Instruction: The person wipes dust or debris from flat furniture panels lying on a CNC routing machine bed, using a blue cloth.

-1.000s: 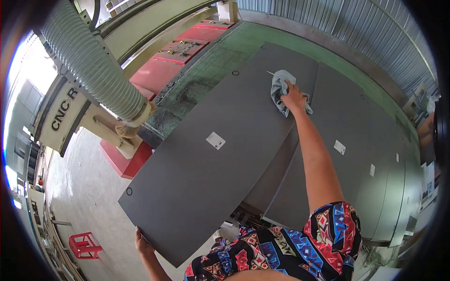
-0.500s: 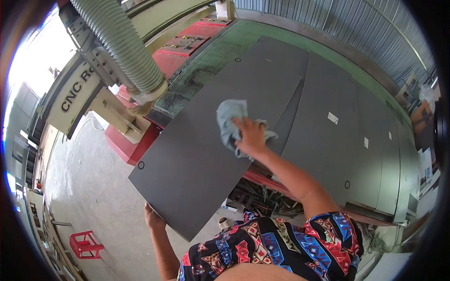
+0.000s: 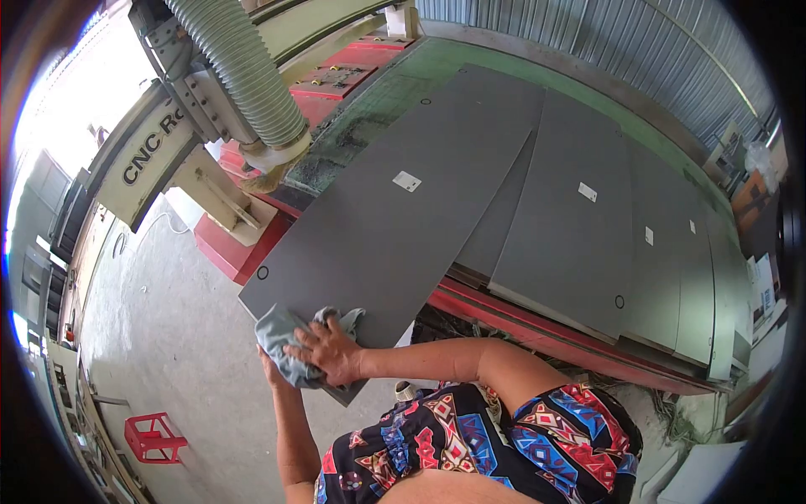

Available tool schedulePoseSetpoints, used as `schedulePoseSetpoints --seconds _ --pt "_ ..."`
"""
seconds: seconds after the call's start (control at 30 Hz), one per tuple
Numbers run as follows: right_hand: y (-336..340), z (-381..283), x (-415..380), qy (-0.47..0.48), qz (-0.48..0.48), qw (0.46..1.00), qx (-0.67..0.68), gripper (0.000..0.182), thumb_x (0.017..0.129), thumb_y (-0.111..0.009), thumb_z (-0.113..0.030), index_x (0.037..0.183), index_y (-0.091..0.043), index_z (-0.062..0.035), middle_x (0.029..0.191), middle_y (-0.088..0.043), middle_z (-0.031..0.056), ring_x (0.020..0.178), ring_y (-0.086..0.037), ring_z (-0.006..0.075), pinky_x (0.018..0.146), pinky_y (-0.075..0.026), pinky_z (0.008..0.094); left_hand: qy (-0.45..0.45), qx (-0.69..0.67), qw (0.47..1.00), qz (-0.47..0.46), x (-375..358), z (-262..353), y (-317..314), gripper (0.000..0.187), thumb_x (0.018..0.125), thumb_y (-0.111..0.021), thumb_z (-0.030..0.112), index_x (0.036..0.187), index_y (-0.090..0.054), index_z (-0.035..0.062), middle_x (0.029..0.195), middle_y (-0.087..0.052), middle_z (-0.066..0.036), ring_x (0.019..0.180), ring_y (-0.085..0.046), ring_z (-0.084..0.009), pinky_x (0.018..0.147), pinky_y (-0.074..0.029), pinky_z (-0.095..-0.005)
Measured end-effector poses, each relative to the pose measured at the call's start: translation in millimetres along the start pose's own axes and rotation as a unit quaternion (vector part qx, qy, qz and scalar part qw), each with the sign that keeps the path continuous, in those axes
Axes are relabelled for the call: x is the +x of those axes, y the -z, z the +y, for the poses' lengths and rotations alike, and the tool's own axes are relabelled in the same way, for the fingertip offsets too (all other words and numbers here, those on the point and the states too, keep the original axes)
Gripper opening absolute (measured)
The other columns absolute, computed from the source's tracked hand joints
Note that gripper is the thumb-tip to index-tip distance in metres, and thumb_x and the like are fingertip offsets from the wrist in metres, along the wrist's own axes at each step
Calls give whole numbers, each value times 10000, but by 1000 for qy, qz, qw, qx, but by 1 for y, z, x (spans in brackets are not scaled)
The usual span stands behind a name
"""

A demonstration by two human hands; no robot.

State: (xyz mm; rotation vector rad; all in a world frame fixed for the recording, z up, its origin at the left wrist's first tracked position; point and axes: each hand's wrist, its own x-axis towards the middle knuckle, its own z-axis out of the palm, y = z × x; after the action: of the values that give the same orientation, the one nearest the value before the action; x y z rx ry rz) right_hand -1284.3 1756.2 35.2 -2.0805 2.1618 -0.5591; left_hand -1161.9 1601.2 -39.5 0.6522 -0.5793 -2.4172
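Note:
A long dark grey panel (image 3: pixel 369 227) lies at a slant, its near end jutting past the machine table toward me. My right hand (image 3: pixel 332 351) presses a crumpled pale blue-grey cloth (image 3: pixel 284 340) on that near end, fingers spread over the fabric. At the panel's near left edge is my left hand (image 3: pixel 275 371), gripping the edge; the cloth hides part of its fingers. A white label (image 3: pixel 407 181) and a small black ring mark (image 3: pixel 263 273) show on the panel's face.
More grey panels (image 3: pixel 558 227) with white labels lie to the right on the red-sided machine table (image 3: pixel 537 323). A CNC router head with a ribbed hose (image 3: pixel 252 76) hangs at the upper left. A red plastic stool (image 3: pixel 154 438) stands on the concrete floor.
My right hand has swept the cloth from the panel's middle down to its near left corner, uncovering the white label. My left hand stays at the edge.

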Motion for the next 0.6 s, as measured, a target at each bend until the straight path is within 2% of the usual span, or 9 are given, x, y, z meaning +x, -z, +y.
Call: schedulePoseSetpoints --seconds 0.03,0.13,0.17,0.27,0.53,0.6 --pt "-1 0 -5 18 -7 1000 -16 737 691 -644 -341 1374 -385 -242 1331 -403 152 1166 -417 357 973 -250 590 -3 24 1000 -15 2 1 3 625 952 -224 532 1305 -428 58 1292 -497 -159 1161 -492 -345 998 -385 -482" --pt "1 25 -8 58 -5 998 27 721 700 -633 -303 1375 -383 -258 1336 -409 139 1167 -428 326 989 -254 579 0 3 999 32 -2 0 -12 633 946 -231 543 1300 -438 60 1283 -506 -160 1154 -497 -349 999 -383 -478" --pt "7 37 -8 62 -6 998 15 708 697 -624 -269 1367 -395 -274 1324 -428 128 1171 -436 295 995 -259 576 26 -17 999 37 -8 0 -23 622 941 -272 543 1278 -452 53 1279 -512 -154 1154 -497 -348 994 -385 -486" --pt "16 85 7 25 27 999 8 701 685 -623 -254 1353 -415 -285 1310 -445 117 1161 -454 291 997 -247 585 58 -23 992 113 -3 1 -12 595 937 -318 534 1243 -476 48 1263 -527 -141 1154 -498 -341 989 -384 -499" --pt "68 244 36 -152 81 980 -98 671 694 -614 -207 1337 -436 -277 1261 -482 100 1127 -496 300 1037 -167 579 3 -9 988 153 1 -3 -11 380 951 -419 369 1179 -535 88 1186 -582 -76 1097 -545 -294 929 -449 -486" --pt "86 280 33 -201 81 970 -106 662 697 -614 -201 1332 -440 -278 1255 -485 100 1121 -500 305 1040 -160 578 9 0 989 150 -1 -3 -12 357 955 -407 351 1149 -554 90 1166 -594 -71 1089 -552 -281 917 -460 -480"
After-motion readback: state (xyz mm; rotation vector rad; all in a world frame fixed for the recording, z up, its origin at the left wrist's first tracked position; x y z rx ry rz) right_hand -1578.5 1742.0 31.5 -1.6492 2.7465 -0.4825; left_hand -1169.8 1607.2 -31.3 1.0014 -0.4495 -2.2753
